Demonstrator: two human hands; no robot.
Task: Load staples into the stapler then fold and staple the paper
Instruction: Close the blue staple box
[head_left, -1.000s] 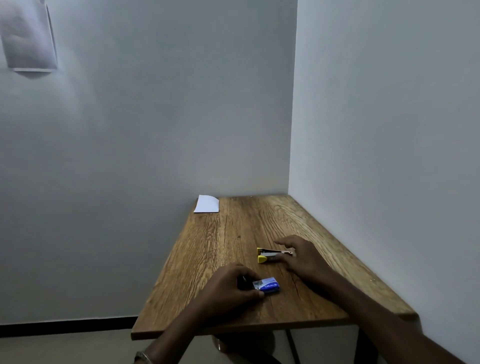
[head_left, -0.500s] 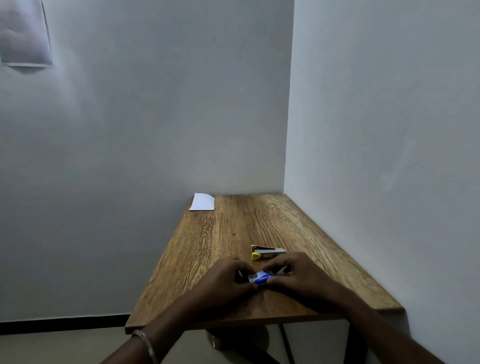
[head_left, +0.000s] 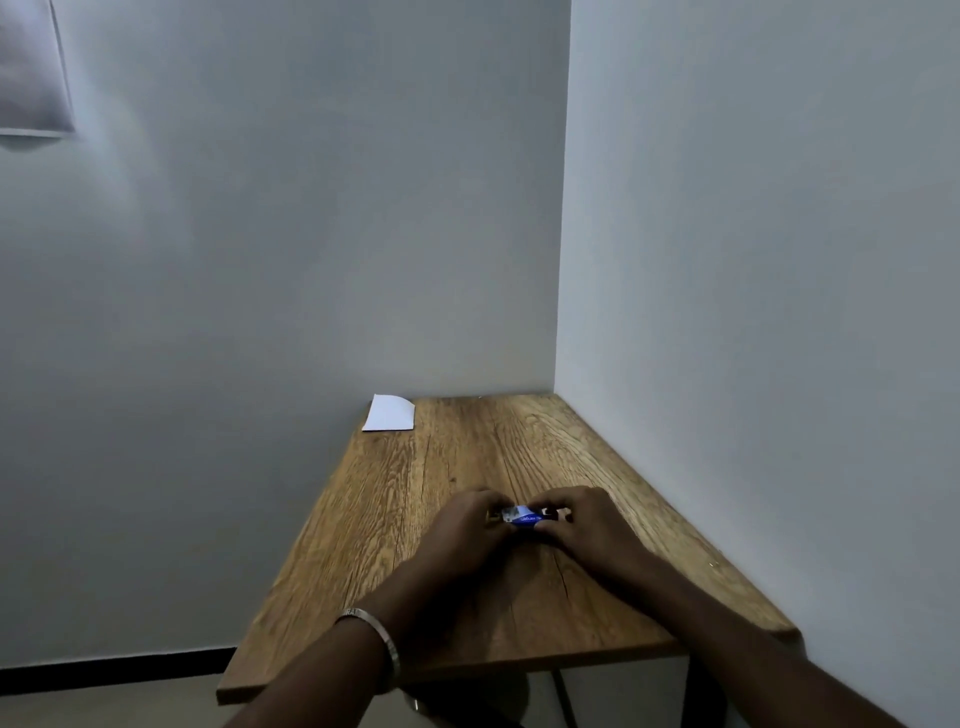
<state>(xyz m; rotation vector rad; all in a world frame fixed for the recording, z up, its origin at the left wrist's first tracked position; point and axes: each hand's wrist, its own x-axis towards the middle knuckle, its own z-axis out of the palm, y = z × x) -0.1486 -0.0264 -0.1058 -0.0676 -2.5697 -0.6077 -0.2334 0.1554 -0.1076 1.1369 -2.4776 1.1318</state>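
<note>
"Both hands met over one small thing. The left hand (head_left: 462, 525) and the right hand (head_left: 584, 525) each pinched an end of the blue staple box (head_left: 523, 517), fingers curled round it, holding it just above the wooden table (head_left: 395, 519)."

"Where did the stapler sit?"

"Hard to tell. A small dark-and-pale bit showed just past the box, between the fingertips, and that may have been part of it, but the hands hid most of that spot."

"And the paper (head_left: 390, 413)?"

"Well apart from both hands, lying flat at the far left corner of the table against the wall, not yet folded as far as one could see."

"Which step was in hand, then?"

"Loading seemed barely begun. They judged that the person was working the box open to get a strip of staples out."

"What would the next move call for?"

"Probably a light pull at the flap or sleeve, with the box kept level so the strips wouldn't spill, and then one hand freed to open the stapler."
</note>
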